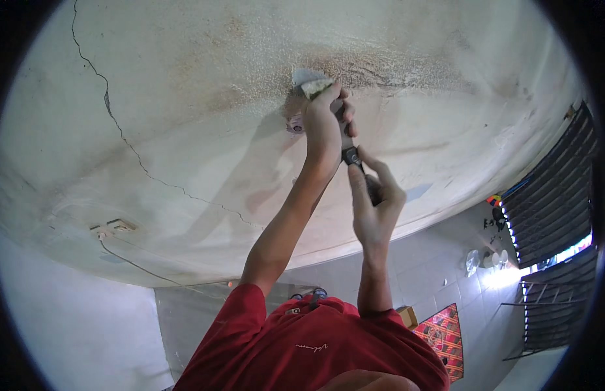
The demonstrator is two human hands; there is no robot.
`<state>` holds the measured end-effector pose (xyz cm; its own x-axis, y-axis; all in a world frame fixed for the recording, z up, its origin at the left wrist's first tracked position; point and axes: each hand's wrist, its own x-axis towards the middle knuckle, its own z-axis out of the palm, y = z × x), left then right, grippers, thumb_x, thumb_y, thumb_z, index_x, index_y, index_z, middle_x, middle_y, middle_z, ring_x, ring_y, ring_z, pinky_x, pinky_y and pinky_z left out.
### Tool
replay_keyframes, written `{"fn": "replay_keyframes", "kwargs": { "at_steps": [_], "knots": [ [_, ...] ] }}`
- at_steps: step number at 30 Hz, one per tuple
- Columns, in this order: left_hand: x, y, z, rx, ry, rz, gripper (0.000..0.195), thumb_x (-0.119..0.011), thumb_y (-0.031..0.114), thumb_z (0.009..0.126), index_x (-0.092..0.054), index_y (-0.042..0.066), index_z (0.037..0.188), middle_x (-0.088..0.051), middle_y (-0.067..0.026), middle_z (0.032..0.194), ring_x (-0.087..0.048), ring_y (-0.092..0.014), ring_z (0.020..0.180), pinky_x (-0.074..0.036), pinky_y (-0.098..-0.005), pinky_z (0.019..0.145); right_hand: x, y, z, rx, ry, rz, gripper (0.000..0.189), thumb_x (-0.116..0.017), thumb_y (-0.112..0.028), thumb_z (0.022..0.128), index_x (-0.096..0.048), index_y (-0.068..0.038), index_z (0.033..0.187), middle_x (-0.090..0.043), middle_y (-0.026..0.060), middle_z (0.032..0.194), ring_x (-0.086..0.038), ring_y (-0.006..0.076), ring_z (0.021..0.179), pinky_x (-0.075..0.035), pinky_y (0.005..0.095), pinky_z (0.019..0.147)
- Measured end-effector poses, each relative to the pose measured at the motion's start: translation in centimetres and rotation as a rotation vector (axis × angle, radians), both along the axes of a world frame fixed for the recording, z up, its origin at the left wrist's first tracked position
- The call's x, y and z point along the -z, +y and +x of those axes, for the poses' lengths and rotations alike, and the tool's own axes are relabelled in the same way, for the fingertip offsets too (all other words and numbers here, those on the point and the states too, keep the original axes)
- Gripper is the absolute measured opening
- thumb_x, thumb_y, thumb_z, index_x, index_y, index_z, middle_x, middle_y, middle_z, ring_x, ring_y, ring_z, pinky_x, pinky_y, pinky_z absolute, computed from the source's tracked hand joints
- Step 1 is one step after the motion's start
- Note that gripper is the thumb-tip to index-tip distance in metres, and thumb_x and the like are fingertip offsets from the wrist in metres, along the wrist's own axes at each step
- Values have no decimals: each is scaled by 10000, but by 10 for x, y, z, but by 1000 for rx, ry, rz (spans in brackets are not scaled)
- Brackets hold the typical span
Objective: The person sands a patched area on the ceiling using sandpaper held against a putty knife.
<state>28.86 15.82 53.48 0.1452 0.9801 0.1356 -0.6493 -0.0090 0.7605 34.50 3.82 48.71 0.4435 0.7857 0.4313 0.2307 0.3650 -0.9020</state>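
My left hand (324, 119) is raised against a stained white wall (224, 122), its thumb and fingers around a pale pad (316, 88) with a greenish stain. I cannot tell what the pad is made of. Just above it, a light grey flat piece (305, 76) lies against the wall. Below, my right hand (378, 195) grips the black handle of a scraper-like tool (352, 156). Its grey metal part runs up behind my left fingers, which partly hide it. Around the pad the paint is rough, brown and blistered.
A long crack (136, 154) crosses the wall on the left. Lower down, a wall socket (114, 226) has a cable (141, 269) plugged in. On the tiled floor (424, 259) lie a patterned mat (444, 337) and a cardboard box (406, 316). Dark shutters (552, 185) stand at the right.
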Motion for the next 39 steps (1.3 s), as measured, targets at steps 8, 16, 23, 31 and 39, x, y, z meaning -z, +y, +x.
{"fn": "replay_keyframes", "kwargs": {
  "at_steps": [8, 16, 23, 31, 39],
  "knots": [
    [1, 4, 3, 8, -43, 4, 187, -517, 230, 915, -499, 65, 830, -463, -27, 556, -427, -139, 424, -345, -279, 411, -3, 2, 0, 4, -27, 4, 295, -622, -56, 911, -613, 24, 1194, -432, -81, 559, -333, -9, 513, -206, 189, 459],
    [3, -4, -5, 19, 15, -22, 213, -509, 272, 922, -492, 83, 824, -453, -20, 551, -441, -162, 421, -351, -274, 422, -3, -3, -6, 15, -62, -21, 281, -616, -50, 908, -618, 40, 1174, -437, -64, 544, -348, -10, 509, -222, 191, 456],
    [9, -2, -3, 19, 24, -54, 214, -504, 278, 928, -495, 89, 827, -463, -24, 562, -442, -155, 425, -348, -282, 431, 2, -5, -4, 7, -49, -8, 278, -622, -49, 906, -619, 37, 1171, -420, -63, 538, -334, -8, 499, -205, 208, 442],
    [8, -4, -9, 18, 3, -70, 207, -509, 277, 917, -493, 90, 829, -462, -32, 546, -426, -169, 402, -348, -288, 427, 3, -5, -9, 2, -51, -20, 292, -617, -55, 903, -616, 35, 1181, -406, -63, 534, -322, -9, 503, -193, 208, 446],
    [21, 2, -12, 44, -33, 33, 196, -509, 256, 919, -487, 91, 815, -452, -32, 550, -433, -171, 403, -369, -304, 412, 16, -2, -9, -24, -4, 15, 304, -624, -48, 900, -607, 35, 1192, -402, -75, 544, -319, -10, 515, -199, 205, 452]
  ]
}}
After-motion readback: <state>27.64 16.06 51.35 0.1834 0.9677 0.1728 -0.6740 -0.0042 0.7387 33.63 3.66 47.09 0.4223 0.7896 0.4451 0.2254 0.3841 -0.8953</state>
